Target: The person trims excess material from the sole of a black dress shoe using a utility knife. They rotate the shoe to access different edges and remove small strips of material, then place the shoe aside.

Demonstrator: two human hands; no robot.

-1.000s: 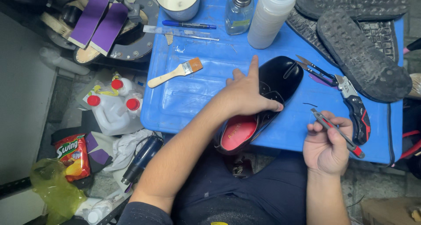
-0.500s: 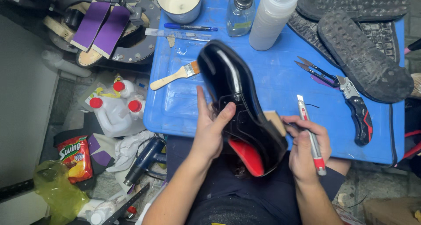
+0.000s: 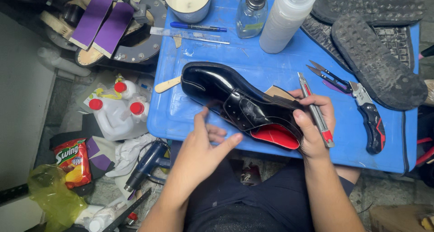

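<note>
— Right, where does the black shoe point(image 3: 235, 103) sit against your two hands?

— It lies on its side across the front of the blue tray point(image 3: 190, 74). Your right hand point(image 3: 314, 123) has it at the heel end: thumb over the rim of the opening, fingers wrapped behind the heel. The same hand pins a utility knife point(image 3: 316, 111) against the fingers, so that grip is doing double duty.

— And your left?

— Your left hand point(image 3: 203, 144) sits just below the middle of the shoe, fingers loosely spread, thumb out toward the red lining point(image 3: 275, 136). The fingertips are blurred near the laced part; I cannot tell whether they touch the leather. It holds nothing.

— Long axis?

— Runs from upper left to lower right in the head view. Toe points up and left, toward the wooden brush handle point(image 3: 168, 84) that pokes out from behind it. Heel and opening face down and right, toward you.

— Which hand is nearer the toe?

— The left, though it is nearer mid-shoe; the toe itself is free. The right is fixed at the heel.

— Anything close by?

— Small snips point(image 3: 327, 74) and a folding knife point(image 3: 368, 119) lie just right of your right hand; two rubber soles point(image 3: 375, 56) lie beyond, at the tray's far right.
</note>
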